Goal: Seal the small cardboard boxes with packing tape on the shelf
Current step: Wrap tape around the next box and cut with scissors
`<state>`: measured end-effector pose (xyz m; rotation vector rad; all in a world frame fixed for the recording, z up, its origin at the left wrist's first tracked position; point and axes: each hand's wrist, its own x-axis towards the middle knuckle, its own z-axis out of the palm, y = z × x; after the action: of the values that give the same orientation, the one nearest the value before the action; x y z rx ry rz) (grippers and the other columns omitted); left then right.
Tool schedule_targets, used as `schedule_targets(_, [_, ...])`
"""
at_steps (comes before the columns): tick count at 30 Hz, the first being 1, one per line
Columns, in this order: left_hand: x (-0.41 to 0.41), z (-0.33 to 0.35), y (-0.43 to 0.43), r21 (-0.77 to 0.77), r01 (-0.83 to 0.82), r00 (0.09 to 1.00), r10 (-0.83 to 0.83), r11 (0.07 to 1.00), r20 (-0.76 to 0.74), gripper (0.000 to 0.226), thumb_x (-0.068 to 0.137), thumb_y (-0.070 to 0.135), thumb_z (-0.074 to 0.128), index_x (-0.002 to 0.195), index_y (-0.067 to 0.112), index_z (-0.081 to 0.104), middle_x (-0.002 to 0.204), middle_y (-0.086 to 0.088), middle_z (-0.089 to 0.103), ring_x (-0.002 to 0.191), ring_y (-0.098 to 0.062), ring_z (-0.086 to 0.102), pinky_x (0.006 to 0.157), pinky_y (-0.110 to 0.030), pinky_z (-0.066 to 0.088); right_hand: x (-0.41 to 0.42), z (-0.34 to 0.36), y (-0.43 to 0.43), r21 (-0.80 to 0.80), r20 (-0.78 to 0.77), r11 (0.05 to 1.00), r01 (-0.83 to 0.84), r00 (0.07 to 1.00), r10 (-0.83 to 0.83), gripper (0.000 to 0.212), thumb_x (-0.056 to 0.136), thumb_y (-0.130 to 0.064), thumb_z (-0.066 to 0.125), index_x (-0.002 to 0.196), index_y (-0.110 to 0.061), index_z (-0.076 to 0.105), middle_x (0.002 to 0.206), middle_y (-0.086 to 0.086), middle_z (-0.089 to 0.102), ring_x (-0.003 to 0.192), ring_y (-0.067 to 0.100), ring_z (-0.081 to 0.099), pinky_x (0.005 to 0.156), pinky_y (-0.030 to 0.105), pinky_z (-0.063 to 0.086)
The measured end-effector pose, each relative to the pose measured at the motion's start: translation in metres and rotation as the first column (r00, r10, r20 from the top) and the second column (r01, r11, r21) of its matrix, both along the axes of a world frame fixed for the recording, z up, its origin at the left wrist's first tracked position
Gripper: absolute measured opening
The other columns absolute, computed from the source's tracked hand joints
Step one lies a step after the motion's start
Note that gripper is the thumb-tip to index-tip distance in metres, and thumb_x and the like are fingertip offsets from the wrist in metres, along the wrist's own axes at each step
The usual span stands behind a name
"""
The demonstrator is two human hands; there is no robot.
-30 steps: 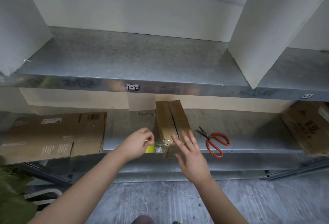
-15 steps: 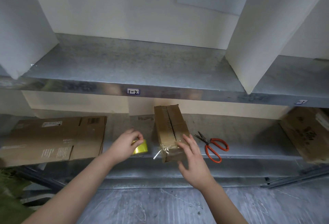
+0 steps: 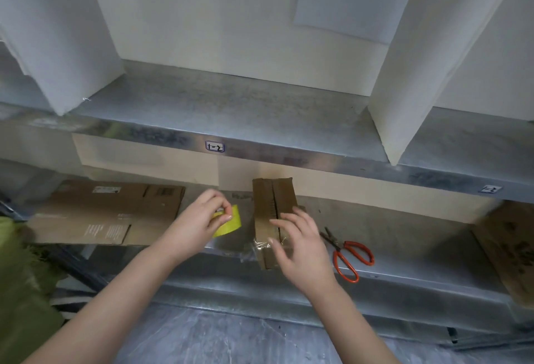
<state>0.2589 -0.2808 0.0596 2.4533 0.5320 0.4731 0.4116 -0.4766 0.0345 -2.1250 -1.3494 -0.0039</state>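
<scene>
A small brown cardboard box (image 3: 273,199) stands on the lower metal shelf (image 3: 404,248), its top flaps meeting in a lengthwise seam. My right hand (image 3: 300,245) lies flat on the box's near end, fingers spread over clear tape (image 3: 261,243) that crinkles at the near left corner. My left hand (image 3: 202,219) grips a yellow-cored roll of packing tape (image 3: 231,223) just left of the box. A clear strip appears to run from the roll toward the box's front.
Orange-handled scissors (image 3: 351,256) lie on the shelf right of the box. A flattened cardboard sheet (image 3: 109,213) lies at the left, another carton (image 3: 508,248) at the far right. The upper shelf (image 3: 231,115) overhangs the box, with white dividers on it.
My left hand has drawn the tape roll leftward, away from the box. My right hand has moved from beside the near end onto the box top. The view has tilted upward.
</scene>
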Motion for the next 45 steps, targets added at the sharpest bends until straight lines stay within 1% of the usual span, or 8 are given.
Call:
schedule_targets(7, [-0.012, 0.005, -0.028, -0.027, -0.041, 0.999, 0.041, 0.999, 0.016, 0.006, 0.09, 0.01, 0.063, 0.092, 0.014, 0.061, 0.102, 0.006, 0.048, 0.093, -0.007, 0.05, 0.084, -0.018, 0.038, -0.033, 0.014, 0.055, 0.077, -0.363, 0.989, -0.125, 0.92, 0.145, 0.026, 0.086, -0.037, 0.071, 0.107, -0.023, 0.068, 0.106, -0.006, 0.064, 0.098, 0.003, 0.06, 0.082, 0.017, 0.054])
schedule_targets(18, [-0.036, 0.001, -0.049, -0.142, 0.018, 1.0, -0.019, 0.99, -0.007, 0.029, 0.09, 0.015, 0.064, 0.119, 0.014, 0.056, 0.118, 0.004, 0.043, 0.109, 0.001, 0.047, 0.098, -0.018, 0.036, -0.049, -0.002, 0.045, 0.279, -0.47, 0.96, -0.016, 0.87, 0.151, 0.009, 0.081, -0.006, 0.075, 0.078, -0.011, 0.068, 0.082, 0.002, 0.065, 0.081, -0.003, 0.058, 0.066, 0.003, 0.039])
schedule_targets(22, [-0.049, -0.016, -0.045, -0.256, -0.002, 1.0, -0.004, 0.967, -0.022, 0.068, 0.086, 0.022, 0.07, 0.142, 0.039, 0.035, 0.129, 0.021, 0.036, 0.113, 0.005, 0.048, 0.098, -0.012, 0.037, -0.053, -0.008, 0.048, 0.283, -0.511, 0.959, 0.031, 0.851, 0.124, 0.013, 0.086, -0.007, 0.07, 0.077, -0.013, 0.062, 0.081, 0.001, 0.064, 0.078, 0.005, 0.059, 0.068, 0.01, 0.043])
schedule_targets(26, [-0.062, -0.034, -0.026, -0.295, -0.16, 0.987, 0.148, 0.942, -0.064, 0.058, 0.078, 0.04, 0.078, 0.115, 0.065, 0.04, 0.108, 0.022, 0.056, 0.098, 0.006, 0.055, 0.084, -0.015, 0.043, -0.06, -0.016, 0.059, 0.277, -0.513, 0.957, 0.083, 0.855, 0.075, 0.015, 0.088, -0.006, 0.067, 0.077, -0.012, 0.058, 0.08, 0.002, 0.065, 0.076, 0.009, 0.059, 0.069, 0.018, 0.045])
schedule_targets(31, [-0.066, -0.041, 0.017, -0.122, -0.096, 0.987, 0.079, 0.988, -0.14, 0.043, 0.074, 0.047, 0.078, 0.11, 0.035, 0.058, 0.102, 0.017, 0.064, 0.101, -0.005, 0.06, 0.081, -0.015, 0.042, -0.081, -0.025, 0.089, 0.118, -0.47, 0.989, 0.093, 0.882, -0.028, 0.016, 0.091, -0.008, 0.062, 0.079, -0.014, 0.052, 0.076, 0.001, 0.06, 0.073, 0.02, 0.055, 0.07, 0.038, 0.044])
schedule_targets(37, [-0.061, -0.052, 0.095, 0.132, -0.027, 0.953, 0.066, 0.991, -0.296, 0.064, 0.077, 0.054, 0.071, 0.125, 0.017, 0.051, 0.123, -0.004, 0.063, 0.115, -0.022, 0.057, 0.091, -0.032, 0.043, -0.136, -0.038, 0.126, 0.174, -0.473, 0.961, 0.215, 0.874, -0.11, 0.025, 0.093, -0.009, 0.059, 0.077, -0.018, 0.042, 0.067, -0.008, 0.048, 0.063, 0.007, 0.043, 0.06, 0.025, 0.035])
schedule_targets(42, [-0.042, -0.083, 0.121, 0.144, 0.131, 0.906, -0.06, 0.981, -0.419, 0.071, 0.084, 0.055, 0.061, 0.142, 0.02, 0.039, 0.136, -0.01, 0.053, 0.124, -0.027, 0.048, 0.101, -0.034, 0.039, -0.118, -0.066, 0.153, -0.067, -0.671, 0.86, 0.505, 0.615, -0.414, 0.023, 0.094, -0.022, 0.062, 0.077, -0.017, 0.047, 0.065, -0.006, 0.055, 0.064, 0.016, 0.052, 0.063, 0.032, 0.037])
schedule_targets(45, [-0.025, -0.107, 0.125, 0.196, 0.153, 0.889, -0.049, 0.969, -0.455, 0.071, 0.089, 0.053, 0.055, 0.148, 0.022, 0.032, 0.14, -0.008, 0.049, 0.126, -0.025, 0.047, 0.105, -0.032, 0.035, -0.106, -0.088, 0.168, -0.206, -0.603, 0.814, 0.543, 0.585, -0.542, 0.019, 0.096, -0.03, 0.058, 0.083, -0.019, 0.05, 0.071, -0.004, 0.059, 0.071, 0.023, 0.056, 0.061, 0.03, 0.036])
